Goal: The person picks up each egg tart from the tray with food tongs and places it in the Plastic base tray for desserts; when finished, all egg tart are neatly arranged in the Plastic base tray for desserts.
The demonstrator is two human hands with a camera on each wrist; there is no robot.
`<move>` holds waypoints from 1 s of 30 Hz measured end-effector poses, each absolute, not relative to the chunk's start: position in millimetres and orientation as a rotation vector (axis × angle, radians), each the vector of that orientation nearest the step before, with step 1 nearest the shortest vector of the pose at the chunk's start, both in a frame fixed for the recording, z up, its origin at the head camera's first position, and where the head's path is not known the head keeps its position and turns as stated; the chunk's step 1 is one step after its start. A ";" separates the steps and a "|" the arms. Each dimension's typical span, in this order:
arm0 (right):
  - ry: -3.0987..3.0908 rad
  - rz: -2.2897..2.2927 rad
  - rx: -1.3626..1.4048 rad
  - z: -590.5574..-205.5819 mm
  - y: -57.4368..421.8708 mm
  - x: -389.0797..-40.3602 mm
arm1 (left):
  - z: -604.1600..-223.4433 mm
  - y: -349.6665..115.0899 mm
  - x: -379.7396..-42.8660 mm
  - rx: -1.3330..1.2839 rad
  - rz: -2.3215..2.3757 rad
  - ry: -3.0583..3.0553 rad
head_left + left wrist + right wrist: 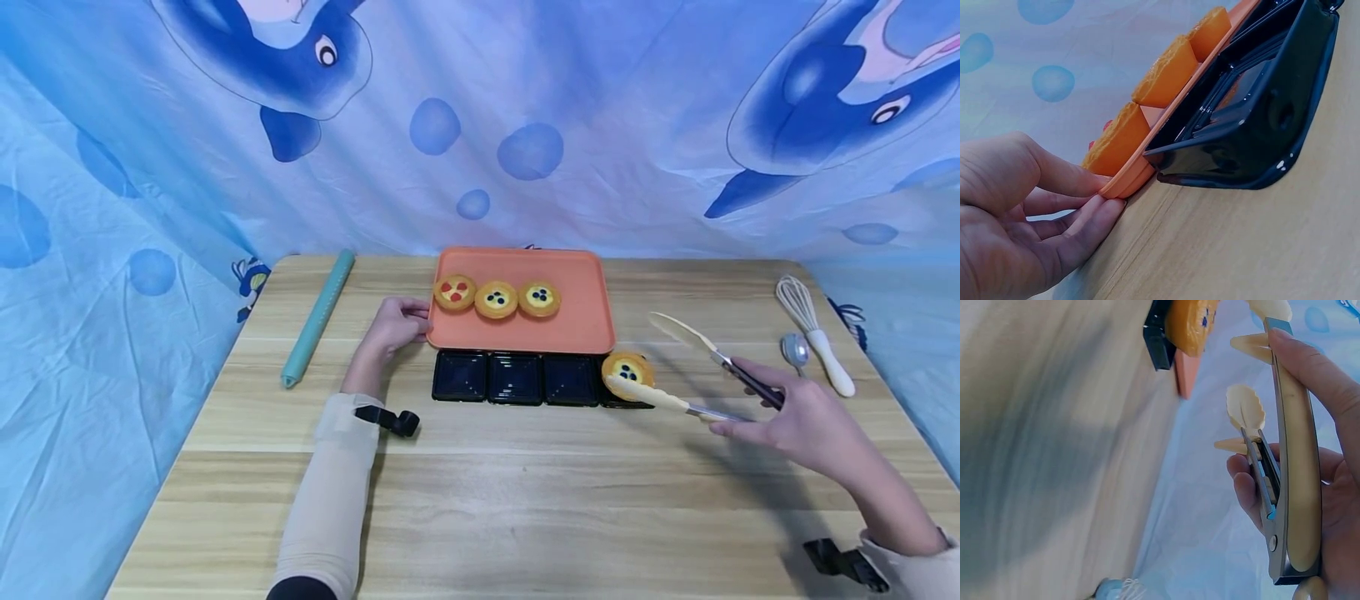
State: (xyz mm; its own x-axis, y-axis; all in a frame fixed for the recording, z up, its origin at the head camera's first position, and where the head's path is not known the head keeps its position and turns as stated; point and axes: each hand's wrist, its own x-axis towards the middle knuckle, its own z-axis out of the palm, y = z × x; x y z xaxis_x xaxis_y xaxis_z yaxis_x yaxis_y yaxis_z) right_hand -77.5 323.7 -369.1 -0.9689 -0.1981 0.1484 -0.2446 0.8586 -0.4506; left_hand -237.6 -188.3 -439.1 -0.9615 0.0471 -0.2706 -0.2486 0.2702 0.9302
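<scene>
My left hand (396, 325) pinches the left edge of an orange tray (587, 304), thumb above and fingers below in the left wrist view. On that tray sit three egg tarts in a row: one with red pieces (454, 293), two with dark berries (496, 300) (539, 299). A black sectioned tray (461, 377) lies along its front side. Another dark-berry tart (627, 368) rests in the rightmost section. My right hand (806, 421) grips a pair of tongs (1300, 462), their arms spread apart. In the head view, the near tong tip overlaps this tart.
A teal rolling pin (318, 318) lies at the table's left side. At the right are a white-handled whisk (828, 358) and a small metal scoop (795, 350). A blue dolphin-print curtain (480, 125) hangs right behind the table (480, 508).
</scene>
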 end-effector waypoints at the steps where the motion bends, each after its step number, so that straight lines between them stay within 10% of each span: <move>1: -2.913 0.728 0.367 -368.1 323.6 -78.9 | -439.3 -188.3 -237.3 -0.187 1.751 2.299; 30: -3.068 0.808 0.607 -350.0 230.6 -213.0 | -442.0 -190.8 -238.6 -0.193 1.750 2.299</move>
State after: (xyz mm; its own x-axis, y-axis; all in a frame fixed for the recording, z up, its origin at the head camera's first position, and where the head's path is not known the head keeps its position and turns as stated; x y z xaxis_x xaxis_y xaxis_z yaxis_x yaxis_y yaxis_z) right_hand -213.0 230.6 -350.0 -0.9256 -0.3785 0.0097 -0.3341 0.8046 -0.4910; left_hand -238.6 -190.8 -442.0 -0.9611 0.0431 -0.2730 -0.2516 0.2719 0.9288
